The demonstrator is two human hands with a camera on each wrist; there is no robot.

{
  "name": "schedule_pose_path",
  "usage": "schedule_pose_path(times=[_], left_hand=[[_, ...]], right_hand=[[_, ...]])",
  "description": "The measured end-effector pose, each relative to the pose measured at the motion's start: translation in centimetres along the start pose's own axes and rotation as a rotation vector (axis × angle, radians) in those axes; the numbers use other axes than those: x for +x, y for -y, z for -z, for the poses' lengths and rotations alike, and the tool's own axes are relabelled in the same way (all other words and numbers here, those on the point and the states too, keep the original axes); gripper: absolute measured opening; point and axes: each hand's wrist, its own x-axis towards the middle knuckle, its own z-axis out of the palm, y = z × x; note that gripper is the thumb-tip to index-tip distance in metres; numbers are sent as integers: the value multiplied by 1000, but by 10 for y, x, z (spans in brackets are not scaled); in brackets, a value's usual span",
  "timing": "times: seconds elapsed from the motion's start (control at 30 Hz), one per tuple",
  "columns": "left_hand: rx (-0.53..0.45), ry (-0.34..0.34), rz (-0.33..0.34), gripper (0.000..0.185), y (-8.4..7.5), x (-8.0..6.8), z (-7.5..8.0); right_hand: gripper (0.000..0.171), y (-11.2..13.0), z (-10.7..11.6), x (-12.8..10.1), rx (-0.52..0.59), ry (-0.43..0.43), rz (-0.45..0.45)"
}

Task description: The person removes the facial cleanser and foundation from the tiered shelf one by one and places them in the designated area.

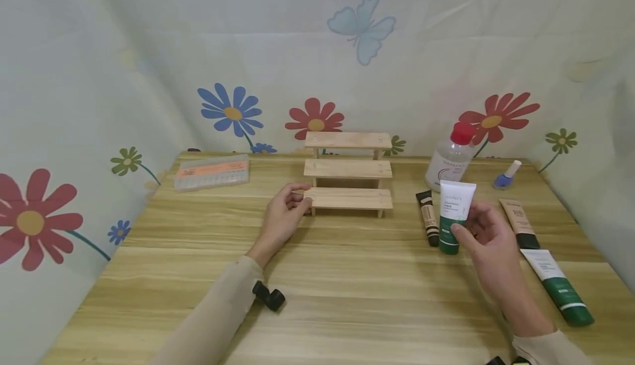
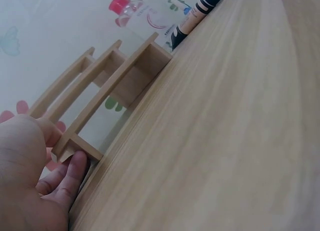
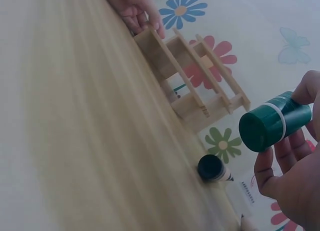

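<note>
A three-step wooden rack stands at the back middle of the table. My left hand holds the left end of its lowest step, thumb on top and fingers under it. My right hand grips a white tube with a green cap, cap down, lifted just above the table right of the rack. In the right wrist view the green cap points at the camera, with the rack beyond it.
A clear bottle with a red cap and a blue nail polish bottle stand at the back right. A black-capped tube, a beige tube and a green-capped tube lie on the right. A flat box lies back left.
</note>
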Motion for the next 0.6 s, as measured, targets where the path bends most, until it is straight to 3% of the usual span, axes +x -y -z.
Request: schedule_pose_path(times=[0.4,0.6], left_hand=[[-7,-8,6,30,-1,2,-1],[-13,-10,8,29,1,1,-1]], right_hand=[[47,-18,4,-35,-70,27,-191],[51,-20,1,-49,-122,62,-226]])
